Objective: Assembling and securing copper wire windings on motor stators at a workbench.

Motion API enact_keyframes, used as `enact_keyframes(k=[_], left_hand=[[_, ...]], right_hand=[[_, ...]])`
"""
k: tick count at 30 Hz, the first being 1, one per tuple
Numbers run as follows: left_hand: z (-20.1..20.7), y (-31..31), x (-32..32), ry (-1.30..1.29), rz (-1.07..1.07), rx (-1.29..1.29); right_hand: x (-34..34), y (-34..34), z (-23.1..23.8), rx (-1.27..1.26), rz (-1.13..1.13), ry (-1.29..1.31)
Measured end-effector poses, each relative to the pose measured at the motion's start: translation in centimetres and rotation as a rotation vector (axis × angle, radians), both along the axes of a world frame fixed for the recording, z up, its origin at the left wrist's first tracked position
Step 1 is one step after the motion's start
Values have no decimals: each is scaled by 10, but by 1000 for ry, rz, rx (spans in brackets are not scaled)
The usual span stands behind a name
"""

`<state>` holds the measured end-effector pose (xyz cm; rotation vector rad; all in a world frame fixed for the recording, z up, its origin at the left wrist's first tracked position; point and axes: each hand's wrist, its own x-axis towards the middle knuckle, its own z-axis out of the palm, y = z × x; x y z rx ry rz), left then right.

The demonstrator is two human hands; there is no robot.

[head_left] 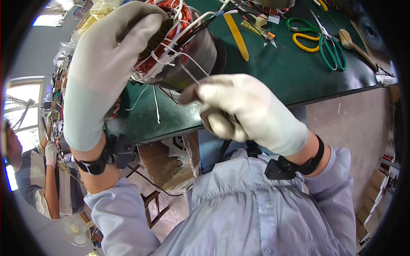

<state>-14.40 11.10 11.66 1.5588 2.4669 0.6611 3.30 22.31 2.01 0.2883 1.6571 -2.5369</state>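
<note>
Workshop light catches a green workbench [273, 79] that carries a copper-wound motor stator [205, 42], set in front of me. Well to the stator's left, a co-worker [32, 183] in white gloves appears at the edge of the scene. Below the bench edge, on my side of the stator, sits a brown carton [158, 166] with clear plastic about it; farther off to the stator's lower left is a white fan [76, 230].

Red-brown windings, bound with white ties, fill the stator's open end, and black and white leads run across it. Gloved in white, my left hand [104, 59] curls over the stator's left side, fingers bent at the windings; whether they pinch anything, I cannot tell. On the stator's near side, my right hand [245, 109], also gloved, is closed, thumb and forefinger pinching a thin grey piece [190, 73], blurred, that points toward the stator; its exact kind is unclear.

To the stator's right lie green-handled scissors [327, 37], and between them and the stator, a flat yellow strip [237, 36]. Just below the stator, a short white cord [156, 106] trails onto the bench.
</note>
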Motion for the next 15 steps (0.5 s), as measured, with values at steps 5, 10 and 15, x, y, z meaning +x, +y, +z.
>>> enact_keyframes(k=[5, 10, 15], left_hand=[[10, 13, -24, 201, -91, -96], [24, -23, -97, 456, -428, -23], [63, -44, 14, 680, -427, 132]], right_hand=[[-27, 4, 14, 227, -71, -154], [-20, 11, -16, 111, -91, 89], [11, 10, -3, -211, -3, 533]])
